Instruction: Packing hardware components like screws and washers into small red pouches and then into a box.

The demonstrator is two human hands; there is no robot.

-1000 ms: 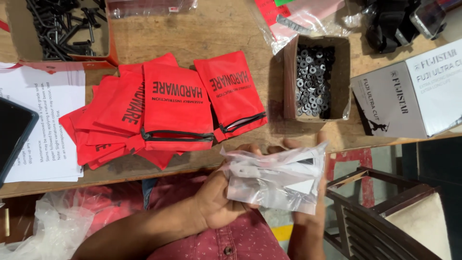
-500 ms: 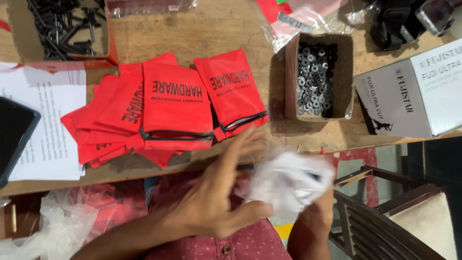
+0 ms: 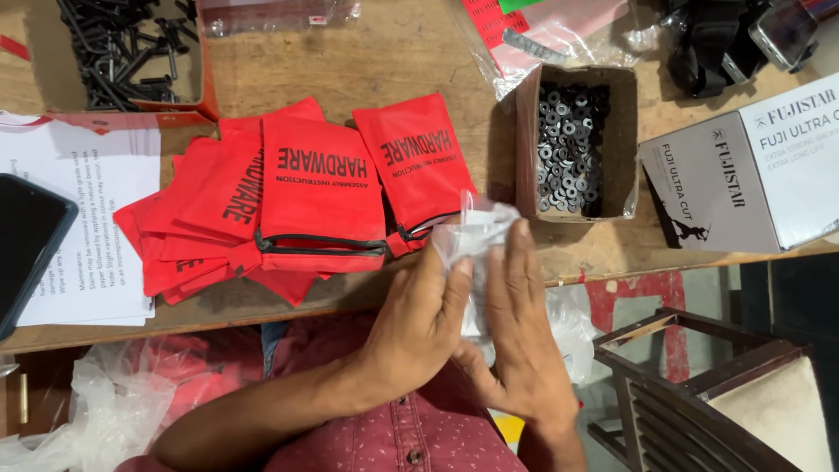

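Observation:
My left hand [image 3: 419,319] and my right hand [image 3: 517,328] press flat against each other with a small clear plastic bag [image 3: 476,232] squeezed between the palms. The bag's crumpled top sticks out above my fingertips at the table's front edge. Just beyond it lies a pile of several red drawstring pouches [image 3: 297,197] with black lettering. A brown cardboard box of metal washers [image 3: 568,144] stands open to the right of the pouches.
A red tray of black screws [image 3: 122,52] sits at the back left. A printed paper sheet [image 3: 83,218] and a dark phone [image 3: 26,245] lie left. A grey-and-white carton [image 3: 752,170] stands right. A wooden chair [image 3: 717,402] is below right. Loose plastic wrap [image 3: 79,411] lies bottom left.
The clear bag was spread open between my hands; I have since crumpled it and raised it toward the table edge, and both palms now press it flat.

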